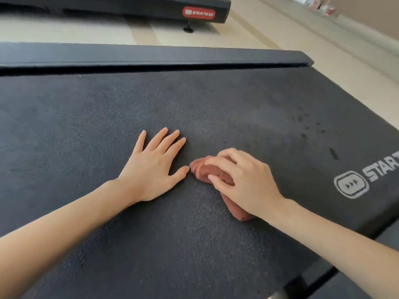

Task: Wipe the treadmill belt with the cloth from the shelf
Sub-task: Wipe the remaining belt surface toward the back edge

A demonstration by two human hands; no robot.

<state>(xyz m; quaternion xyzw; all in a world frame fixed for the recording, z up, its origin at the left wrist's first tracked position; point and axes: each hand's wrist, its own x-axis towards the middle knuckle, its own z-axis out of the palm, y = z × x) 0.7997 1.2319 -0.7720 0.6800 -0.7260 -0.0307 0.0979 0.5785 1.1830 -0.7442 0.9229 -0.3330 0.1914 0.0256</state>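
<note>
Where the treadmill belt (pixel 108 117) was viewed from the head camera, both hands were seen resting on its dark, textured surface. The left hand (pixel 151 169) was laid flat, palm down, with the four fingers straight and slightly spread and the thumb angled out to the right. Contact was made with the belt only. The thumb tip was placed just beside the left end of the cloth (pixel 216 171); whether the two touched could not be determined.

The cloth, reddish-brown and bunched into a crumpled roll, was located on the belt right of centre, near the printed white logo (pixel 354 182). The right hand (pixel 244 184) was placed over it, with the fingers curled down across its top and the thumb pressed against its near side, so that the cloth was gripped between them. The grip was narrow, closed to the thickness of the bunched fabric. One end of the cloth projected past the fingertips towards the left hand. The other end was exposed below the heel of the palm.

Small dark marks (pixel 306 126) were noted on the belt beyond the right hand. A black side rail (pixel 151 55) was fitted along the belt's far edge. A second treadmill (pixel 151 7) bearing a red badge (pixel 199 13) was positioned further back on the pale floor (pixel 86 31).
</note>
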